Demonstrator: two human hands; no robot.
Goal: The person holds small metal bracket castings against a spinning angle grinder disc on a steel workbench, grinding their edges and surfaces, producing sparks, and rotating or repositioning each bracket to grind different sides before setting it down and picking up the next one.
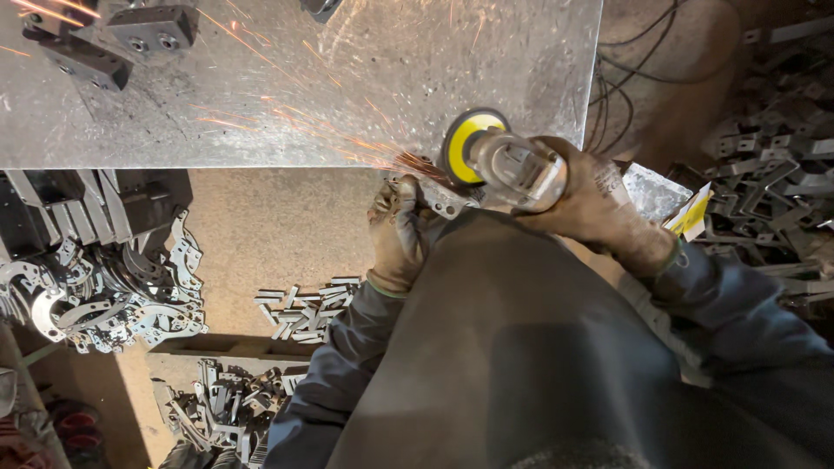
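— Grinder (512, 165) first: which way does it point?

— Its silvery body runs roughly left to right in the head view, tilted a little, with the yellow disc (465, 146) at the left end, facing the edge of the steel table (261, 87). Sparks (287, 117) stream up and left across the plate.

— Who has hold of it?

— The gloved right hand (599, 204) is clenched round the rear of the body. The gloved left hand (398, 234) is wrapped round a small flat metal part (439, 198), pressed just under the disc at the table's front edge.

— Anything lying on the table?

— Dark drilled metal blocks (113, 39) near its far left corner.

— Any containers?

— None that I can make out for certain. Below the table on the left, curved flat brackets (104, 295) lie in a heap; straight short strips (304, 308) sit in a loose pile near the left sleeve, and more parts (230, 404) fill what may be a tray lower down, though I cannot tell. On the right, bent pieces (773, 148) are piled, with cables (634, 78) beside them
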